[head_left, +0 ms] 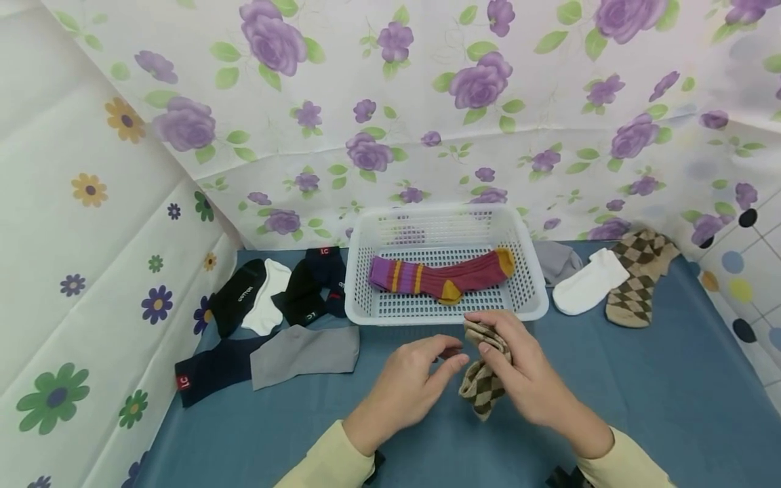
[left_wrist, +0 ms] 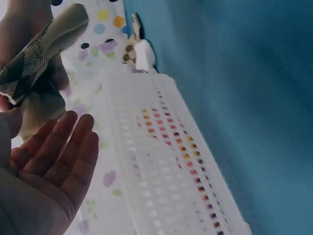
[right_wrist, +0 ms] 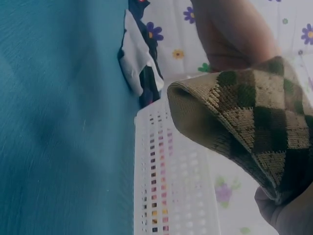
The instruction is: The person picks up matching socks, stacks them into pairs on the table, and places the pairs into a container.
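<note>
My right hand (head_left: 529, 371) grips a brown-and-beige checkered sock (head_left: 487, 388) between thumb and fingers, in front of the basket. The sock is bunched at the top, and its lower part hangs below the fingers. In the right wrist view the beige, open-looking end of the checkered sock (right_wrist: 195, 112) faces the camera. Close to its left side is my left hand (head_left: 405, 379), holding nothing, its fingers loosely bent toward the sock. The left wrist view shows the palm of the left hand (left_wrist: 54, 181) with the fingers spread.
A white plastic basket (head_left: 356, 312) stands at the back, with maroon-and-purple socks (head_left: 472, 271) inside. Left of it lie black, white and navy socks and a grey sock (head_left: 305, 358). A grey sock, a white sock (head_left: 590, 281) and another checkered sock (head_left: 634, 298) lie to the right.
</note>
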Motion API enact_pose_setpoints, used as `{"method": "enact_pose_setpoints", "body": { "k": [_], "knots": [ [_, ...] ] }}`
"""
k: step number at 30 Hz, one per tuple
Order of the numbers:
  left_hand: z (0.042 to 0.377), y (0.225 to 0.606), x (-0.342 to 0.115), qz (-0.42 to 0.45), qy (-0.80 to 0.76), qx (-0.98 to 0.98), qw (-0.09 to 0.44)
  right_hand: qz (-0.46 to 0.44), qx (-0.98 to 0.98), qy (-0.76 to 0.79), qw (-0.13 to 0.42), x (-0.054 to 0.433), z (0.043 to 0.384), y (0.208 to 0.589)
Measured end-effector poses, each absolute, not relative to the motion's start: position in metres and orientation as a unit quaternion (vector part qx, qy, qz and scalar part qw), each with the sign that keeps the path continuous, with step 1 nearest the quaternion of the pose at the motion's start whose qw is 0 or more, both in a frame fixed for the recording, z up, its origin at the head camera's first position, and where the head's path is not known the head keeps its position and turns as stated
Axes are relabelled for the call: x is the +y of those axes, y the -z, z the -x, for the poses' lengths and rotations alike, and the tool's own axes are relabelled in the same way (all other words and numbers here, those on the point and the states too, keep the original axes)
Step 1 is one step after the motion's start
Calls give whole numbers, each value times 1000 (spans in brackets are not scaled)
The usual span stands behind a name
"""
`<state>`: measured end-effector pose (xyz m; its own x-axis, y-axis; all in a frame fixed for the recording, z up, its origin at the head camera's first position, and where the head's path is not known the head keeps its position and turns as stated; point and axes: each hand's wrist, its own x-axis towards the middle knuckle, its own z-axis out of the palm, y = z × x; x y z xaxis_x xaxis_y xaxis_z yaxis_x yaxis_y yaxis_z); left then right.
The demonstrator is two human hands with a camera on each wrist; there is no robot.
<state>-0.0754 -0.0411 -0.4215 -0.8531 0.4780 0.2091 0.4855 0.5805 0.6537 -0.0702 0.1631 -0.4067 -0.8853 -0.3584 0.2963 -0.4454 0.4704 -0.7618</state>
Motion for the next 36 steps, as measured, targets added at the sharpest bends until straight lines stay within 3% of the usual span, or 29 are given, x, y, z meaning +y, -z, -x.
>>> {"method": "enact_pose_setpoints", "body": {
  "k": [8, 21, 27, 36],
  "knots": [
    [77, 419, -32, 289, 457, -841, 16, -285, -855, -429, 62, 155, 73, 413],
    [78, 421, -30, 238, 551, -799, -29, -290, -885, -363, 33, 149, 74, 422],
    [82, 425, -32, 225, 548, -806, 15, -280, -869, -400, 84, 149, 76, 422],
    [83, 421, -38, 192, 565, -802, 33, -271, -822, -444, 232, 154, 80, 423]
  ]
}}
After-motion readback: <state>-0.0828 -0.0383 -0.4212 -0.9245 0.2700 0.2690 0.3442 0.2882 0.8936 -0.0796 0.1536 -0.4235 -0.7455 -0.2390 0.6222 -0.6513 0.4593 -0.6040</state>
